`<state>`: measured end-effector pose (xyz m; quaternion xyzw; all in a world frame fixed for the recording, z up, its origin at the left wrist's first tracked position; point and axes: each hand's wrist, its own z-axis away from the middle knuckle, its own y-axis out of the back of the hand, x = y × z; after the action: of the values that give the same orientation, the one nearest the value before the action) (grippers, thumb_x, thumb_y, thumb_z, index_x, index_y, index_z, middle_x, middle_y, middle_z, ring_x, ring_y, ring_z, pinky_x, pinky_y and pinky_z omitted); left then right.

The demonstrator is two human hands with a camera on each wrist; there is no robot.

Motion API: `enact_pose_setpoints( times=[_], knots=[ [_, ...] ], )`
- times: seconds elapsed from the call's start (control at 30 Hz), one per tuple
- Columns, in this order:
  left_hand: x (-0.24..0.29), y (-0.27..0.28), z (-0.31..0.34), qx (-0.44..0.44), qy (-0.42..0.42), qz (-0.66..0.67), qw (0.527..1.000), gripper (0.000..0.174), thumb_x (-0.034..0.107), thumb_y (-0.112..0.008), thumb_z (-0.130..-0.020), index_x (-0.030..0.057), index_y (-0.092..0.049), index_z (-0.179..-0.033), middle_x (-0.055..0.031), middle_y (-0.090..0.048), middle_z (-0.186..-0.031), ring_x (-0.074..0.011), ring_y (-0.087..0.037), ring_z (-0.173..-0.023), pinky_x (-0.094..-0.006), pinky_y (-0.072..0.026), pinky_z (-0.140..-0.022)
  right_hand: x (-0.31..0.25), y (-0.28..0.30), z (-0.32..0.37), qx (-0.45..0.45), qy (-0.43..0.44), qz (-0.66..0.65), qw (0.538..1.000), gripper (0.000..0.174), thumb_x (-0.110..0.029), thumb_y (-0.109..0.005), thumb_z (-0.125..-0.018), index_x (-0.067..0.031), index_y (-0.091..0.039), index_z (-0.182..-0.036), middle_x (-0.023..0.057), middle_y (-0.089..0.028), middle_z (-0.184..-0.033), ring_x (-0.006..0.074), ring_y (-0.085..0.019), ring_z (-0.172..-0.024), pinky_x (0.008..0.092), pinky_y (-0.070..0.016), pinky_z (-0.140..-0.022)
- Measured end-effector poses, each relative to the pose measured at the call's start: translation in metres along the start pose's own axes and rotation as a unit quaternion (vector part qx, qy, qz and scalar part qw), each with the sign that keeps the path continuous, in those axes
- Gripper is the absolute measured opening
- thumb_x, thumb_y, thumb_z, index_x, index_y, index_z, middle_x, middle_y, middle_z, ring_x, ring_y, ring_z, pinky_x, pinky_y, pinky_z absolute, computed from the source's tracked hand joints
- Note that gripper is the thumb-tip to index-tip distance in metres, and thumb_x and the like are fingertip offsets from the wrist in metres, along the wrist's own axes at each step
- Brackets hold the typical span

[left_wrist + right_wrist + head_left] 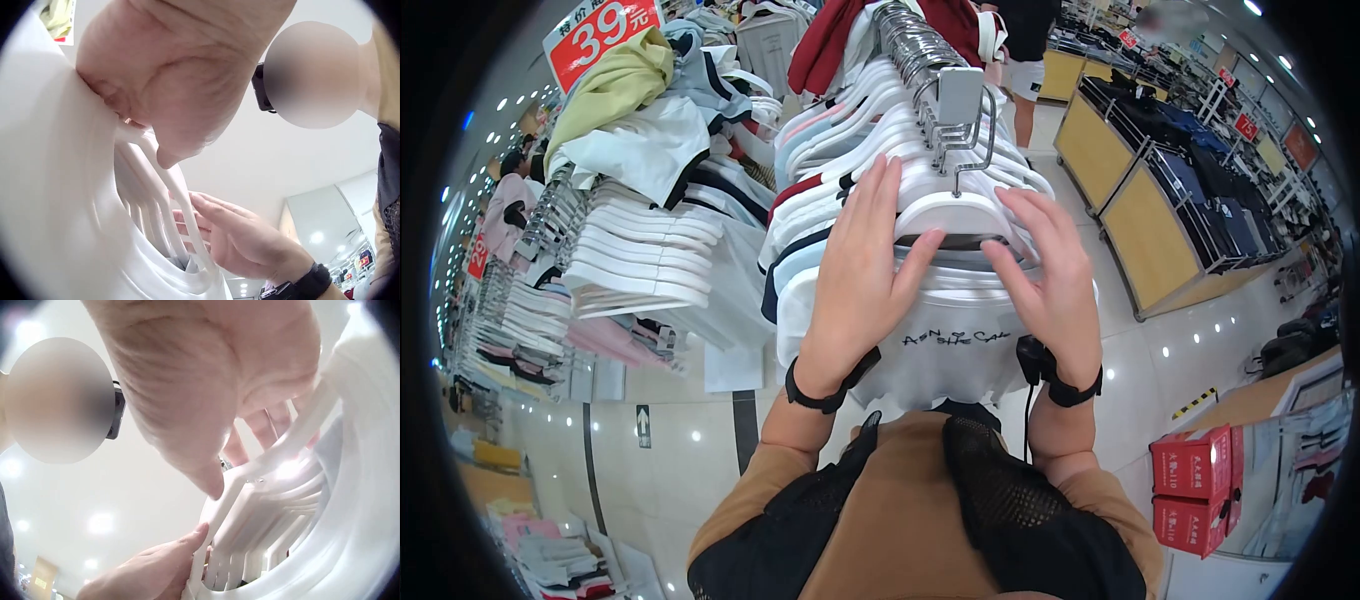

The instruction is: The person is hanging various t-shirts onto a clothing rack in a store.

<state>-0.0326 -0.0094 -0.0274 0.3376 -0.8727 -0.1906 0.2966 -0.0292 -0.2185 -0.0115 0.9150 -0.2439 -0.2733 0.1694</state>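
Note:
At the front of a rack, a white hanger [948, 207] carries a white T-shirt [935, 375] with dark lettering on its chest. My left hand [858, 262] rests at the hanger's left shoulder, fingers straight and pointing away, thumb toward its middle. On the right shoulder my right hand [1050, 262] touches in the same way, its fingers slightly bent. The left wrist view has the right hand [244, 240] flat along the hanger's edge. In the right wrist view the left thumb [199, 532] lies against the hanger's front. Several more hangers stand close behind.
A metal rack arm [990, 130] with hooks rises over the hangers. To the left hangs another row of clothes on white hangers [640, 265], under a red price sign [600, 38]. Wooden display bins [1170, 210] stand right, and red boxes [1195, 490] sit lower right.

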Motion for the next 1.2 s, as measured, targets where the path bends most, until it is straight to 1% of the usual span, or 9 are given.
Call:
enact_pose_setpoints(
  times=[0.07,0.17,0.4,0.73,0.8,0.9,1.07,1.13,1.2],
  knots=[
    [0.002,0.000,0.004,0.003,0.003,-0.022,1.000,0.065,0.021,-0.066,-0.094,-0.0075,-0.038,-0.146,-0.0274,-0.046,-0.147,-0.0417,-0.046,-0.135,-0.0459,-0.0355,-0.112,0.006,0.007,0.007,-0.077,0.024,0.045,0.996,0.054,-0.019,-0.077,-0.084,-0.0067,-0.060,-0.133,0.0208,-0.059,-0.129,0.0390,-0.057,-0.119,0.0431,-0.0471,-0.100],
    [0.007,0.000,0.011,-0.001,0.027,-0.033,0.999,0.063,0.017,-0.064,-0.095,-0.0060,-0.038,-0.147,-0.0243,-0.046,-0.148,-0.0393,-0.047,-0.135,-0.0458,-0.0358,-0.112,0.011,0.015,0.015,-0.128,0.016,0.047,0.990,0.064,-0.022,-0.076,-0.085,-0.0064,-0.052,-0.142,0.0226,-0.055,-0.136,0.0409,-0.052,-0.126,0.0460,-0.0400,-0.108],
    [0.005,0.000,0.022,0.014,0.065,-0.047,0.997,0.058,0.012,-0.066,-0.092,-0.0040,-0.045,-0.144,-0.0217,-0.053,-0.143,-0.0388,-0.051,-0.130,-0.0443,-0.0385,-0.109,0.027,0.040,0.024,-0.190,0.010,0.088,0.978,0.067,-0.023,-0.075,-0.086,-0.0051,-0.048,-0.144,0.0233,-0.051,-0.141,0.0425,-0.050,-0.128,0.0472,-0.0370,-0.111],
    [0.018,0.001,0.020,0.033,0.124,-0.049,0.990,0.058,0.008,-0.072,-0.087,-0.0033,-0.050,-0.140,-0.0205,-0.058,-0.138,-0.0369,-0.055,-0.126,-0.0405,-0.0422,-0.106,0.083,0.068,-0.007,-0.303,0.025,-0.121,0.945,0.055,-0.022,-0.072,-0.090,-0.0042,-0.055,-0.139,0.0204,-0.057,-0.137,0.0371,-0.054,-0.126,0.0416,-0.0429,-0.107],
    [0.023,0.003,0.018,0.024,0.155,-0.028,0.987,0.057,0.009,-0.072,-0.088,-0.0026,-0.051,-0.139,-0.0199,-0.058,-0.137,-0.0354,-0.056,-0.127,-0.0400,-0.0431,-0.106,0.093,0.075,-0.023,-0.323,-0.008,-0.146,0.935,0.054,-0.021,-0.072,-0.090,-0.0039,-0.056,-0.138,0.0195,-0.059,-0.135,0.0362,-0.057,-0.124,0.0408,-0.0437,-0.106],
    [0.028,0.007,0.018,0.025,0.166,-0.026,0.985,0.058,0.005,-0.071,-0.087,-0.0015,-0.051,-0.141,-0.0188,-0.059,-0.136,-0.0286,-0.057,-0.125,-0.0359,-0.0414,-0.106,0.115,0.070,-0.066,-0.311,0.008,-0.180,0.933,0.056,-0.023,-0.072,-0.091,-0.0032,-0.054,-0.140,0.0165,-0.060,-0.138,0.0279,-0.059,-0.124,0.0376,-0.0441,-0.106],
    [0.037,0.014,0.021,0.011,0.178,-0.027,0.984,0.057,0.005,-0.071,-0.088,-0.0017,-0.051,-0.141,-0.0191,-0.060,-0.135,-0.0282,-0.058,-0.124,-0.0361,-0.0414,-0.106,0.187,-0.003,-0.164,-0.200,0.036,-0.363,0.909,0.061,-0.029,-0.071,-0.095,-0.0052,-0.048,-0.146,0.0150,-0.053,-0.144,0.0221,-0.051,-0.132,0.0383,-0.0415,-0.110],
    [0.042,0.017,0.024,0.008,0.181,-0.031,0.983,0.057,0.006,-0.071,-0.088,-0.0017,-0.051,-0.141,-0.0193,-0.060,-0.135,-0.0282,-0.058,-0.124,-0.0362,-0.0414,-0.106,0.185,-0.022,-0.208,-0.163,0.075,-0.295,0.938,0.073,-0.026,-0.071,-0.094,0.0017,-0.035,-0.151,0.0177,-0.048,-0.149,0.0271,-0.046,-0.138,0.0408,-0.0390,-0.112],
    [0.047,0.020,0.028,0.007,0.195,-0.033,0.980,0.055,0.008,-0.073,-0.088,-0.0014,-0.052,-0.138,-0.0190,-0.059,-0.137,-0.0338,-0.057,-0.126,-0.0388,-0.0429,-0.106,0.195,-0.050,-0.244,-0.156,0.098,-0.241,0.953,0.075,-0.028,-0.071,-0.093,0.0018,-0.035,-0.151,0.0184,-0.048,-0.149,0.0280,-0.046,-0.138,0.0412,-0.0387,-0.112]
  ],
)
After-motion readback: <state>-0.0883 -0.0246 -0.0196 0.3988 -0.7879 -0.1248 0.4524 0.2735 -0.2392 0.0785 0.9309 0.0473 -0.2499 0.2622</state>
